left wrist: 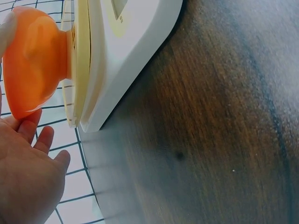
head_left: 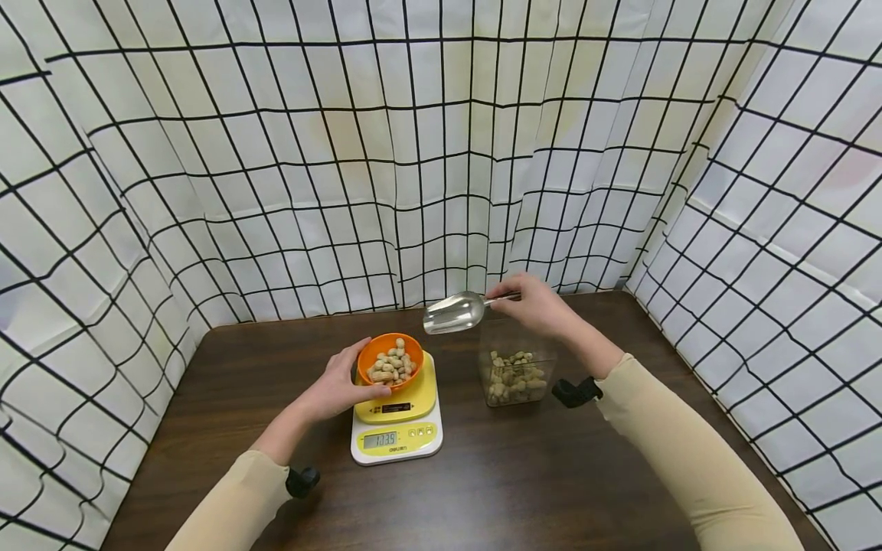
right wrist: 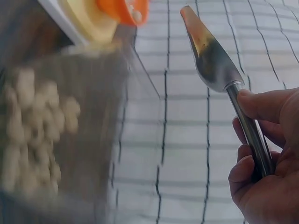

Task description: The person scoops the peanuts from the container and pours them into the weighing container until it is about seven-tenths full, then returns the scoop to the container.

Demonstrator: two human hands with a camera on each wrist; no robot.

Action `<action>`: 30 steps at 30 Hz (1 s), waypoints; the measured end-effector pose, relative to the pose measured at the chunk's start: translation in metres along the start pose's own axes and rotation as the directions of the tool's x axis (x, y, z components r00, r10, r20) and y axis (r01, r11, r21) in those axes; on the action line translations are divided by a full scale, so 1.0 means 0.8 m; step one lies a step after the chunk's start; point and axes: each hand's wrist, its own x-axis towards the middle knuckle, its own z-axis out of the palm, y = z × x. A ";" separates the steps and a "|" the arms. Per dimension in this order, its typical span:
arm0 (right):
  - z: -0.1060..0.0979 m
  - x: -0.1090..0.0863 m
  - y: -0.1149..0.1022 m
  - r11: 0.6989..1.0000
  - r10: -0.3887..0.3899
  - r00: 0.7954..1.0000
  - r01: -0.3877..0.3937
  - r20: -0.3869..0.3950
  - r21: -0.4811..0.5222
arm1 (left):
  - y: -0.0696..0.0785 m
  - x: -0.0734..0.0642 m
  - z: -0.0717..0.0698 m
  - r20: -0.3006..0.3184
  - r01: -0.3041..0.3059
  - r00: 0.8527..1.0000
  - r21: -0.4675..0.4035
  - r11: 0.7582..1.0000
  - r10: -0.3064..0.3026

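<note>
An orange bowl [head_left: 364,358] of unshelled peanuts [head_left: 394,366] sits on a yellow and white kitchen scale [head_left: 396,444], whose display is lit. My left hand [head_left: 343,383] holds the bowl from its left side, thumb at the near side and fingers round the far side; the left wrist view shows fingertips against the bowl [left wrist: 35,60]. My right hand [head_left: 534,306] grips the handle of a metal scoop [head_left: 455,313], raised behind and right of the bowl. No peanuts show in the scoop. In the right wrist view, fingers wrap its handle [right wrist: 252,135].
A clear plastic container [head_left: 489,394] with more peanuts [head_left: 517,379] stands right of the scale, below my right forearm. Dark wooden tabletop [head_left: 482,490] lies underneath. A white curtain with black grid lines [head_left: 441,153] encloses the back and sides.
</note>
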 end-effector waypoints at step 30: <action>-0.070 -0.050 0.058 0.945 -0.027 0.990 0.070 0.137 -0.320 | 0.005 -0.001 0.000 0.010 0.003 1.000 0.005 1.000 -0.004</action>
